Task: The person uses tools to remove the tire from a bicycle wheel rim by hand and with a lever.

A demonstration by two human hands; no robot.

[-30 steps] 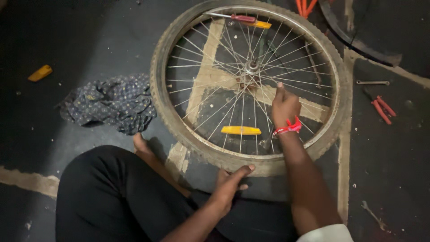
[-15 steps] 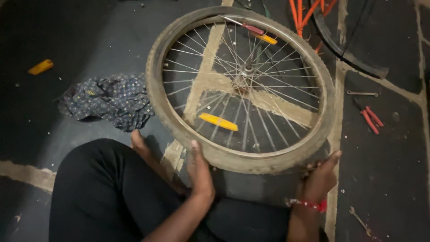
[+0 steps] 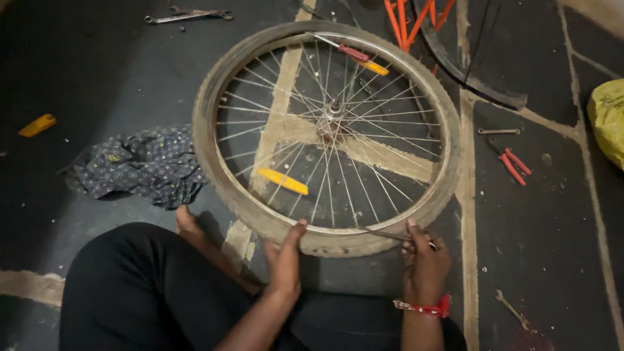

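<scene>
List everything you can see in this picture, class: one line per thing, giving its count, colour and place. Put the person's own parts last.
bicycle wheel: one, silver spokes with a dusty grey tyre, flat on the floor in the middle
reflectors: two, yellow, on the spokes, near and far side
screwdriver: one, red handle, lying across the far spokes
cloth: one, dark patterned, left of the wheel
yellow piece: one, far left floor
wrenches: grey metal, top left
pliers: one, red handles, right of the wheel
spanner: one, grey, beside the pliers
orange frame: one, top edge
yellow bag: one, right edge
left hand: on the near tyre
right hand: holds a thin metal tool at the rim; red wristband
</scene>
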